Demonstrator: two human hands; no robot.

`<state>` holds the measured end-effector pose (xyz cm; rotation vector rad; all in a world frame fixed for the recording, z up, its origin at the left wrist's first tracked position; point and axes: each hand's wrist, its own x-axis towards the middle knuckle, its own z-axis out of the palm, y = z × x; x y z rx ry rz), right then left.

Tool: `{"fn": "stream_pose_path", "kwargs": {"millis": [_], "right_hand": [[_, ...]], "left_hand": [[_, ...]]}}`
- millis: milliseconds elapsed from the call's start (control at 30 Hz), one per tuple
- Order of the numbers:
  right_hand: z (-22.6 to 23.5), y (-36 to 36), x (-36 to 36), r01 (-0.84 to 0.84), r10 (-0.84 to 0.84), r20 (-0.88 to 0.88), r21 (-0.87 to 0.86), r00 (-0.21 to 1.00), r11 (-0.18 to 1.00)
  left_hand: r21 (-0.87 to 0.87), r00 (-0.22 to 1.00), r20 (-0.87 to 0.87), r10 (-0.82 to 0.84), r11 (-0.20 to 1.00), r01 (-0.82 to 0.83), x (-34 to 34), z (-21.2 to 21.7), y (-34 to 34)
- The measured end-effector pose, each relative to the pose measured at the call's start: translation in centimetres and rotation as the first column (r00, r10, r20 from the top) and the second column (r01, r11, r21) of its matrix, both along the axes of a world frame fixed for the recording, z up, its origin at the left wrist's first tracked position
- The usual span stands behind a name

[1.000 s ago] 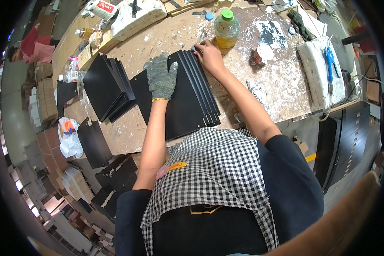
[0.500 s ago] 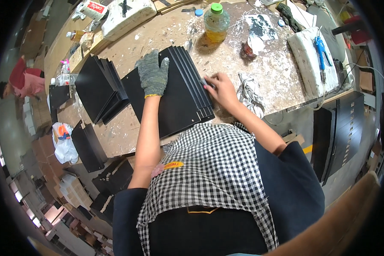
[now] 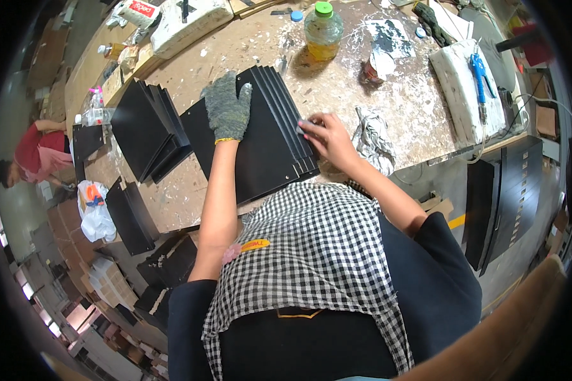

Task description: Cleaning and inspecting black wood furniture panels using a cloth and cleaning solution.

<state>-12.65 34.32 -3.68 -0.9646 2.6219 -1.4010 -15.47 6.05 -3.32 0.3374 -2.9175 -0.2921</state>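
Observation:
A fanned stack of flat black panels (image 3: 254, 155) lies on the worktable in front of me, its stepped edges facing right. My left hand (image 3: 227, 109), in a grey knitted glove with a yellow cuff, rests flat on the top panel, thumb spread from the fingers. Bare, my right hand (image 3: 327, 136) is at the stack's right edges. Its fingertips pinch a small grey piece (image 3: 301, 127) against those edges; most of the piece is covered by the fingers, and I cannot make out its kind.
Another black panel stack (image 3: 143, 124) stands to the left. Beyond are a green-capped bottle (image 3: 322, 38) of yellow liquid and an open cup (image 3: 376, 68). A crumpled rag (image 3: 373, 140) lies right of my hand, a blue tool (image 3: 480, 82) farther right. A person (image 3: 41, 152) bends at far left.
My right hand has slid slightly toward me along the panel edges, still pinching the grey piece. The left hand stays on the stack. At far left, the other person has shifted, an arm now showing.

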Motion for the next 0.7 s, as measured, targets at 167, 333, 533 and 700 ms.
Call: {"fn": "stream_pose_path", "kwargs": {"millis": [167,333,533,700], "right_hand": [[-2.3,-5.2,-7.4,0.072,-0.085,-0.184,-0.074,0.979,0.995],[-2.7,-4.6,-8.8,0.325,-0.169,0.406,-0.354,0.898,0.877],[-0.2,2.3,2.7,0.291,-0.160,0.577,-0.142,0.801,0.946],[1.7,1.7,5.6,0.180,-0.103,0.504,-0.106,0.857,0.978]], "left_hand": [[-0.018,0.999,-0.032,-0.022,1.000,0.022,0.7,0.5,0.0],[0.418,0.967,-0.213,0.137,0.908,-0.037,5.5,4.7,-0.6],[0.598,0.883,0.000,0.470,0.708,-0.377,20.8,1.5,-4.2],[0.897,0.861,0.272,0.430,0.212,-0.389,25.7,1.2,-1.5]]}}
